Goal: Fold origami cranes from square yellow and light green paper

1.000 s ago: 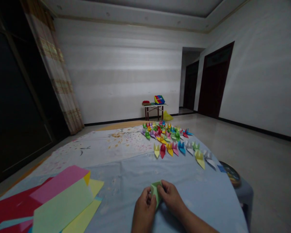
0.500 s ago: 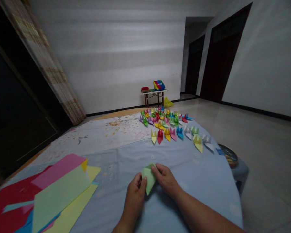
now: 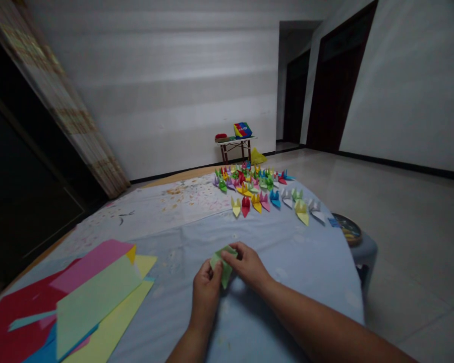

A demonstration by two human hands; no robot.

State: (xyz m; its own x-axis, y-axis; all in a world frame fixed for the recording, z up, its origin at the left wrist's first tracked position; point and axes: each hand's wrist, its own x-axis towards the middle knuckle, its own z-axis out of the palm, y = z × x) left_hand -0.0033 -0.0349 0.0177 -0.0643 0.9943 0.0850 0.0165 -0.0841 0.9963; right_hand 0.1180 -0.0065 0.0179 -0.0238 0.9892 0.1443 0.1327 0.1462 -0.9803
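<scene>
A partly folded piece of light green paper (image 3: 226, 275) is held in both hands, a little above the blue cloth. My left hand (image 3: 207, 287) pinches its left edge, thumb on the near face. On the upper right part my right hand (image 3: 245, 262) grips it, thumb pressed over the face and fingers behind. The paper tapers to a point at the bottom; its far side is hidden. Beyond my hands stand many folded paper cranes (image 3: 256, 202) in several colours, a row in front and a dense cluster behind.
Coloured paper sheets (image 3: 98, 297) lie loosely stacked at the left of the round table (image 3: 166, 312). A grey stool (image 3: 366, 249) with a round basket (image 3: 348, 229) stands at the right edge. Farther back, a small folding table (image 3: 234, 142) holds a colourful box (image 3: 242, 130).
The right thumb has moved farther across the paper's face, and the paper's top edge is now angled differently. The view has shifted slightly, so the cranes appear a little farther left and higher.
</scene>
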